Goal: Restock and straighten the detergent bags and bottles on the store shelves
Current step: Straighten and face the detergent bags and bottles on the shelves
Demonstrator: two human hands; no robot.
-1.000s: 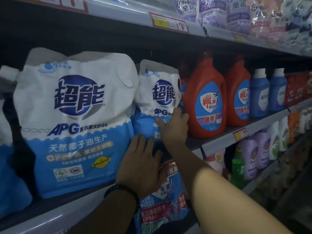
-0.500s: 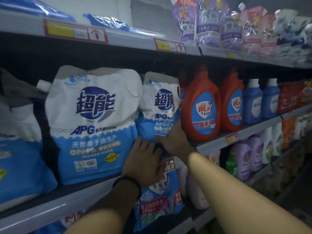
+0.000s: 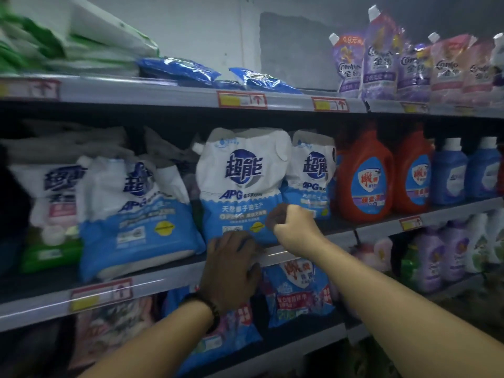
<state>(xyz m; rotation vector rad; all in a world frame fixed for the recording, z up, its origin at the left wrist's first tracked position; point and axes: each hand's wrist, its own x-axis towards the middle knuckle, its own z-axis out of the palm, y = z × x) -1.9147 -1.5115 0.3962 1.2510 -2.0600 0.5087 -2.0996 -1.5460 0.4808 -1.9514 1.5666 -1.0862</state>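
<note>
The large detergent pouch [image 3: 240,186] stands upright on the middle shelf [image 3: 163,276]. It is a soft plastic film bag, white and creased above and blue below, with a scalloped line between the two colours. Its long axis is vertical, its printed face turned outward, and its capped spout juts from the upper left corner. Touching its right side is a smaller pouch [image 3: 311,175] of the same print, also upright and facing out. To the left, a slumped pouch [image 3: 133,214] leans back, its base bulging over the shelf.

The left hand [image 3: 231,266], with a dark band at the wrist, lies flat with fingers spread on the large pouch's bottom edge and the shelf's metal lip. The right hand [image 3: 294,227] is at the lower right corner of the large pouch, where the two bags meet. Its fingers are curled in, and blur hides whether they grip the film.

Further right stand rigid, glossy red bottles [image 3: 365,178] with round blue labels, then blue bottles [image 3: 450,173] with white caps. Purple spouted pouches [image 3: 381,58] stand on the top shelf.
</note>
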